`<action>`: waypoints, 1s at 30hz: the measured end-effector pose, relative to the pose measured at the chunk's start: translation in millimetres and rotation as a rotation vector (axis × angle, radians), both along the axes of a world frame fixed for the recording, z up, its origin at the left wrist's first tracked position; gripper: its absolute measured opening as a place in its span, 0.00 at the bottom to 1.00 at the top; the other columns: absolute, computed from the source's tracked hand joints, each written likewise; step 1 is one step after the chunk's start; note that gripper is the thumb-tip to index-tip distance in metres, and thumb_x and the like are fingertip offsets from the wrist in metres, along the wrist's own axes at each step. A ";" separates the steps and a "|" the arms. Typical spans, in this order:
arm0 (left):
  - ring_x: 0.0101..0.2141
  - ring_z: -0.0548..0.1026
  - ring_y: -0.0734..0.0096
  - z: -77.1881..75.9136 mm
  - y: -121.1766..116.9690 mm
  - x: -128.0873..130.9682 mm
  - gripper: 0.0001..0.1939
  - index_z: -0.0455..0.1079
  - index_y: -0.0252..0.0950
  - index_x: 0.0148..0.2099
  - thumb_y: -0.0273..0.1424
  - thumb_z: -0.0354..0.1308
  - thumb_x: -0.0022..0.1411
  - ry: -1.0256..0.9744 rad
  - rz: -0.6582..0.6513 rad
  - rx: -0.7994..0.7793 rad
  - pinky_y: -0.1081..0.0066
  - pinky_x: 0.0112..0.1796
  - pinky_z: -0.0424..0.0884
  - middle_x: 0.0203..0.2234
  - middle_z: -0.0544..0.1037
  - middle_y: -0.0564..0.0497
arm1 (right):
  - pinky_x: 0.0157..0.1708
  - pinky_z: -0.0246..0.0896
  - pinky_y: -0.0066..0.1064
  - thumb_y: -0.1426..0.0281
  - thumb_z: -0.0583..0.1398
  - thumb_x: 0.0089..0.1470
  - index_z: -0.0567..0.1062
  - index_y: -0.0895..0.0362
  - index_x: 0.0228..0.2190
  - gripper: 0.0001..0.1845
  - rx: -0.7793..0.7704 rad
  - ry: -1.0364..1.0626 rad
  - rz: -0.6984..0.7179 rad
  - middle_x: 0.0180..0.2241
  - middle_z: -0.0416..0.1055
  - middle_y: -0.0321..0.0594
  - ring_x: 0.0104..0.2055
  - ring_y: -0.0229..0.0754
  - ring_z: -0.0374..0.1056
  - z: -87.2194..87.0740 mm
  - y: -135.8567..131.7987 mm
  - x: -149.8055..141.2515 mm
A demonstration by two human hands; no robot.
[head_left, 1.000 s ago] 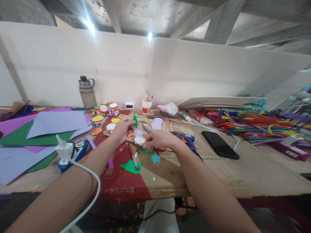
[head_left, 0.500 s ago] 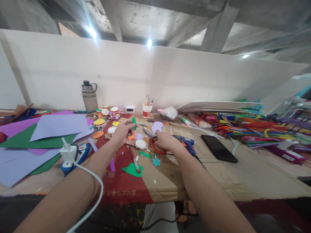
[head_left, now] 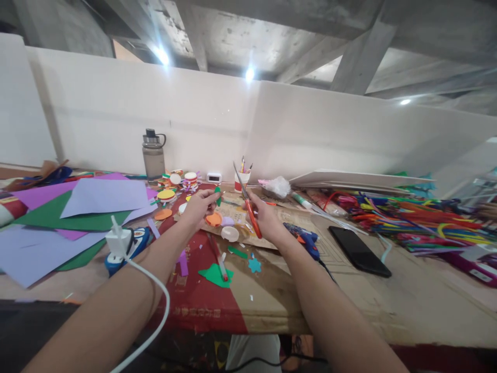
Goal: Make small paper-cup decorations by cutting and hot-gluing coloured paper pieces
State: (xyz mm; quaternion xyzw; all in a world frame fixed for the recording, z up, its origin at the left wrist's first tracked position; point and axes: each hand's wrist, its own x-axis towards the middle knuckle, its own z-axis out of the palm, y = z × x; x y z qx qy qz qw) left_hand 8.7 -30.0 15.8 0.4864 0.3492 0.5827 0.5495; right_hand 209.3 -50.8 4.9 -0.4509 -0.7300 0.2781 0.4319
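Between the thumb and fingers of my left hand [head_left: 202, 208] is a small green paper piece [head_left: 218, 196]. My right hand [head_left: 266, 217] grips a pair of scissors [head_left: 252, 215] by the red handles, blades pointing up and away from me. Below the hands lie a white round disc [head_left: 230, 234], an orange paper circle [head_left: 213, 219], a green paper strip [head_left: 237, 252] and a blue star-like cutout [head_left: 254, 263]. A red pen [head_left: 223, 269] rests on a green paper scrap [head_left: 213, 275].
At left, a white plug [head_left: 118, 243] sits in a blue power strip beside paper sheets [head_left: 104, 197]. A water bottle [head_left: 153, 158] and pen cup [head_left: 241, 182] stand at the back. A blue glue gun [head_left: 308, 241], black phone [head_left: 359, 250] and coloured pipe cleaners [head_left: 411, 212] are at right.
My right hand has moved from beside the white disc to the scissors, taken them by the handles and lifted them off the table. My left hand keeps the green paper piece.
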 end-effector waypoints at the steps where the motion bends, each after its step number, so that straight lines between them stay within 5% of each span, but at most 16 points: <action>1: 0.15 0.58 0.85 0.8 -0.3 0.3 0.18 0.68 0.32 0.28 0.37 0.71 0.38 -0.009 0.005 0.002 0.82 0.14 0.45 0.15 0.64 0.58 | 0.39 0.62 0.32 0.74 0.58 0.45 0.64 0.53 0.55 0.33 0.050 0.007 0.025 0.38 0.71 0.42 0.39 0.42 0.66 -0.5 -0.7 -1.5; 7: 0.15 0.60 0.85 3.3 -2.8 0.9 0.18 0.67 0.32 0.28 0.35 0.71 0.39 -0.007 -0.043 0.036 0.81 0.15 0.49 0.17 0.67 0.57 | 0.35 0.62 0.34 0.68 0.57 0.50 0.66 0.57 0.52 0.26 0.121 -0.088 0.021 0.27 0.67 0.35 0.29 0.39 0.62 1.5 -8.4 -13.8; 19: 0.15 0.61 0.85 4.5 -3.2 1.9 0.19 0.67 0.32 0.30 0.36 0.71 0.40 0.003 -0.053 0.055 0.81 0.14 0.49 0.17 0.67 0.58 | 0.41 0.59 0.35 0.58 0.58 0.52 0.68 0.58 0.45 0.22 0.146 -0.149 0.074 0.39 0.69 0.42 0.38 0.40 0.64 5.4 -18.1 -23.3; 30: 0.15 0.60 0.85 4.9 -6.7 4.9 0.17 0.66 0.32 0.30 0.35 0.69 0.44 0.081 -0.040 0.056 0.81 0.14 0.50 0.19 0.69 0.56 | 0.36 0.56 0.33 0.55 0.55 0.55 0.69 0.57 0.36 0.18 0.055 -0.175 0.091 0.27 0.64 0.35 0.32 0.38 0.60 10.2 -24.6 -23.4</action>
